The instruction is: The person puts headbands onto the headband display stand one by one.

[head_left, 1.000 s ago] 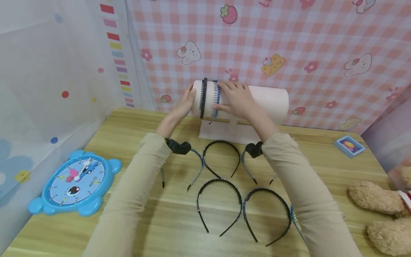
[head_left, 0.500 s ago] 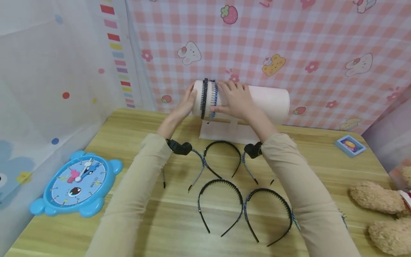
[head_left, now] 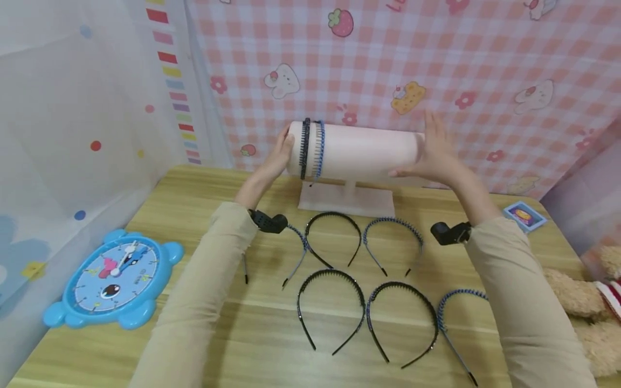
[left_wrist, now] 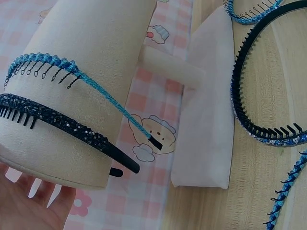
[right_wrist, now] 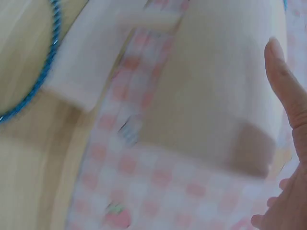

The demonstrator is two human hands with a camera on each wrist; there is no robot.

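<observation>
My right hand (head_left: 439, 153) is spread wide by the right end of the roll (head_left: 371, 151); my left hand (head_left: 277, 159) touches its left end, fingertips hidden, so I can't tell whether it grips. Beside it, a black headband (head_left: 304, 148) and a blue headband (head_left: 320, 148) straddle the roll; other headbands (head_left: 332, 271) lie on the table (head_left: 184, 205)

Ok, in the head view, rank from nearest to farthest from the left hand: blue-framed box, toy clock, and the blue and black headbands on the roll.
1. Black headband, near the left end of the roll.
2. Blue headband, just right of the black one.
3. Toy clock, left side of the table.
4. Blue-framed box, at far right.
</observation>
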